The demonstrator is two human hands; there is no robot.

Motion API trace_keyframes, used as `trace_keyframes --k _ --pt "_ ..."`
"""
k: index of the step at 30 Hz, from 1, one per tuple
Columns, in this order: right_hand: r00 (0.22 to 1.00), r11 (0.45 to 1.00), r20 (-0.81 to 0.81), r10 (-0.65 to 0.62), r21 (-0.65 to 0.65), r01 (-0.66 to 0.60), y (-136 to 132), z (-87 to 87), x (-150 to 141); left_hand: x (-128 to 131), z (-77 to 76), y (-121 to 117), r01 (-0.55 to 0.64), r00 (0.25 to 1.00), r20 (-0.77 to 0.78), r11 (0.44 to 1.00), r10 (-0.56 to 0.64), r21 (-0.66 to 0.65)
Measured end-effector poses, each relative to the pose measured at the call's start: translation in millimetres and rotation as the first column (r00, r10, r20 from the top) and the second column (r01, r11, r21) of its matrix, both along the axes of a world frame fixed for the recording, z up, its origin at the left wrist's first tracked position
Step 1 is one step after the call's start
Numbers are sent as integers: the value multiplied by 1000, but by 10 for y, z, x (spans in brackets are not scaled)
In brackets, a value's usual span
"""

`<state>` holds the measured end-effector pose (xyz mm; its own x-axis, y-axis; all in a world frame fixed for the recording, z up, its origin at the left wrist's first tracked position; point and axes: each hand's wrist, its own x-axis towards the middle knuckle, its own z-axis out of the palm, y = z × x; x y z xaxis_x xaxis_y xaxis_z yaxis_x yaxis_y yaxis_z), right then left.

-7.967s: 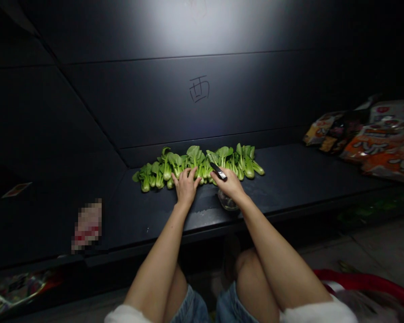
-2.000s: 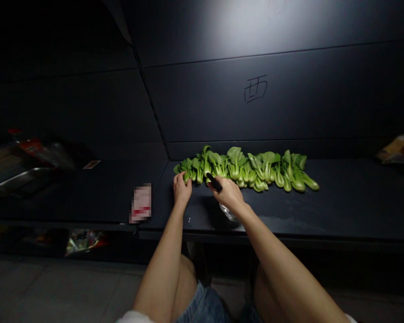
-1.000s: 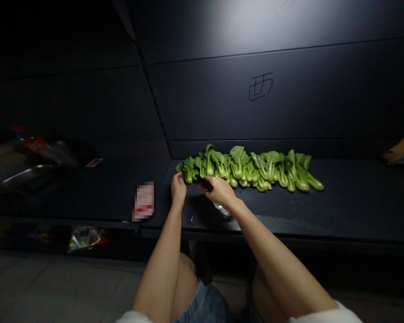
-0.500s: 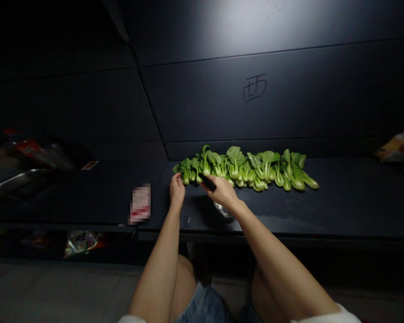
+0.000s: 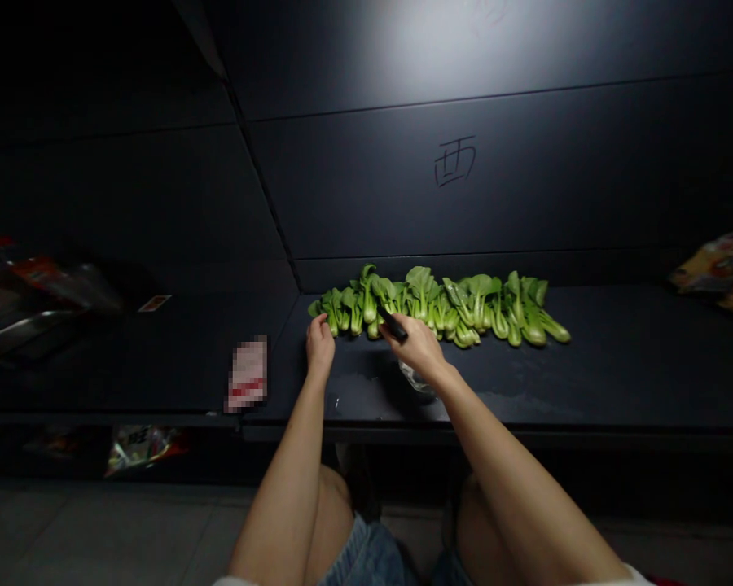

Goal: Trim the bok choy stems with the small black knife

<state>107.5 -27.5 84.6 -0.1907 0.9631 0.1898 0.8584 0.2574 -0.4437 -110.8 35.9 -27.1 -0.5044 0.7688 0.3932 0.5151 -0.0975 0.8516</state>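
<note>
A row of bok choy [image 5: 424, 299] lay mid-frame, the left hand [image 5: 321, 346] half-curled at its left end, any grip there impossible to tell, the right hand [image 5: 419, 348], just below, wrapped around a black-topped bottle [image 5: 393, 326], and a dark shelf [image 5: 623, 366] stretched beneath toward the right edge.

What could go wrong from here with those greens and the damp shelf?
Wet-looking marks dot the dark shelf, so something set there might slide.
The right hand grips what looks like a spray bottle close to the leafy greens; a bump could knock some out of line.
The left hand is at the row's left end, so pressing in might bruise leaves.
</note>
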Motion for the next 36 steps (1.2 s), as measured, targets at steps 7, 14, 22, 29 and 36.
trace_keyframes --k 7,14,22,29,36 --pt "999 999 3 -53 9 53 14 -18 154 52 1 31 28 999 -26 999 -27 27" --pt "995 995 -15 -99 21 99 21 -30 306 215 116 -40 38 993 -113 998 -32 48" --pt "989 989 -12 -145 -26 145 1 28 435 353 211 -102 78 985 -157 997 -73 27" --pt "988 988 10 -151 -16 152 -17 25 554 442 215 -106 105 976 -194 994 -95 42" --pt "976 976 -10 -220 -8 220 -3 -9 723 516 189 -72 124 963 -250 990 -105 61"
